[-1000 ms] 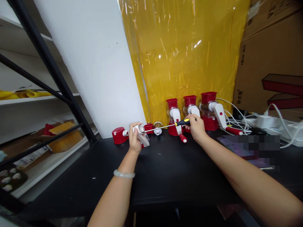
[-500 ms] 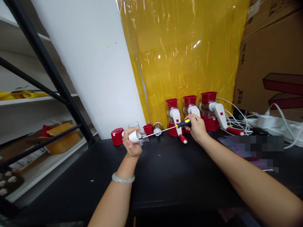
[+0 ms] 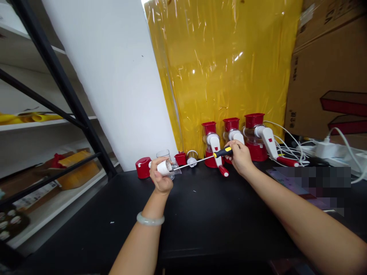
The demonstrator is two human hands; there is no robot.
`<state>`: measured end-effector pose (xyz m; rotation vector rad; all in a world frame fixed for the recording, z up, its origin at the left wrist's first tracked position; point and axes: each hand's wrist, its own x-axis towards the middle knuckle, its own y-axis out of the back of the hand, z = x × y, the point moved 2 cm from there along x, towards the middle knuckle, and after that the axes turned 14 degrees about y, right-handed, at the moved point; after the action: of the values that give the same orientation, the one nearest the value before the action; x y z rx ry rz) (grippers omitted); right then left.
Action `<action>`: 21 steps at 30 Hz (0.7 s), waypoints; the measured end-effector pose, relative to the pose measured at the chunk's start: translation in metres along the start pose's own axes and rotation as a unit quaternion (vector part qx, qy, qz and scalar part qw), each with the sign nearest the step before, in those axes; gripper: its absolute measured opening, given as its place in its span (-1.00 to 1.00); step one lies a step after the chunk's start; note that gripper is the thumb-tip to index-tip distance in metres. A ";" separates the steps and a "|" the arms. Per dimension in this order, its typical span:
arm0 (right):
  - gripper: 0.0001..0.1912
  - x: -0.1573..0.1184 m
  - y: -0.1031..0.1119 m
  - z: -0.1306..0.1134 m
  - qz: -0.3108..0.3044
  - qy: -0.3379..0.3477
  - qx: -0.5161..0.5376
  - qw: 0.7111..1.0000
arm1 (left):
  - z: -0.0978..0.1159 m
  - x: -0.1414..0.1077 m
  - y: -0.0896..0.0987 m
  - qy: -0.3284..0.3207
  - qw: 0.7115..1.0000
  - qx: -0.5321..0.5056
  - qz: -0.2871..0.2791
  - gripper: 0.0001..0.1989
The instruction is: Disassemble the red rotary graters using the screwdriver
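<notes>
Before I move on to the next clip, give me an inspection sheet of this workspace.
Surface: flat black tabletop.
Job's things: screwdriver, tip at the open end of a white part; three crank machines; round red part.
Clutter: a few small white scraps.
Hands: left hand closed around the white part; right hand gripping the screwdriver.
Cables: white cables tangled at right rear.
Surroundings: yellow sheet behind, cardboard box at right, shelves at left.
</notes>
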<state>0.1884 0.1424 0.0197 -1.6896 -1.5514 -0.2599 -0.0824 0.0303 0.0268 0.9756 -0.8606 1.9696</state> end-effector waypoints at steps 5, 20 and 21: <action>-0.79 0.000 0.000 -0.001 0.001 0.003 -0.002 1.000 | 0.005 0.000 -0.003 0.005 1.000 -0.018 0.003 -0.47; -0.79 0.000 0.002 0.002 -0.007 0.003 -0.011 1.000 | 0.008 0.002 -0.005 0.029 0.999 -0.013 0.016 -0.45; -0.80 0.000 0.002 0.002 -0.007 0.005 -0.012 1.000 | 0.008 0.001 -0.005 0.032 0.999 -0.017 0.019 -0.45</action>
<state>0.1897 0.1439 0.0179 -1.6930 -1.5598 -0.2939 -0.0762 0.0264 0.0331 0.8770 -0.8796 2.0009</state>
